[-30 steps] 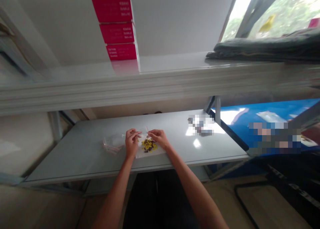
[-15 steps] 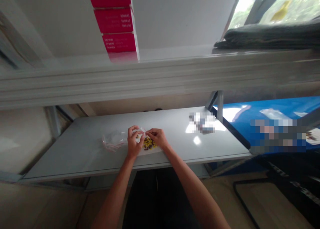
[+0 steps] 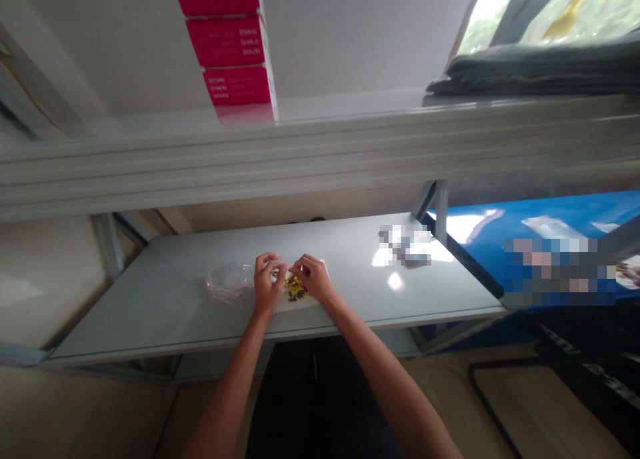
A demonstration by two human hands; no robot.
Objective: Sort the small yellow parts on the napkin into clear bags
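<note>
Over a heap of small yellow and dark brown pieces [image 3: 296, 289], both hands work close together. My left hand [image 3: 267, 283] is closed in a pinch at the heap's left side; something pale and clear shows at its fingertips, too small to name. My right hand [image 3: 311, 279] pinches with thumb and fingers just right of it, and what it holds is hidden. The pieces lie on a white sheet or tray [image 3: 289, 306]. Left of my left hand lie clear plastic bags [image 3: 227, 285] with reddish edges.
The grey shelf top [image 3: 165, 285] carries all this, with a blurred-out object [image 3: 406, 247] at its right. A higher shelf [image 3: 320, 155] crosses above, bearing red boxes [image 3: 227, 42] and dark folded cloth [image 3: 535, 72]. To the right stands a blue table [image 3: 470, 227].
My right hand has drawn slightly up and away from my left fingertips, uncovering more of the white surface behind it. My left hand stays nearly in place.
</note>
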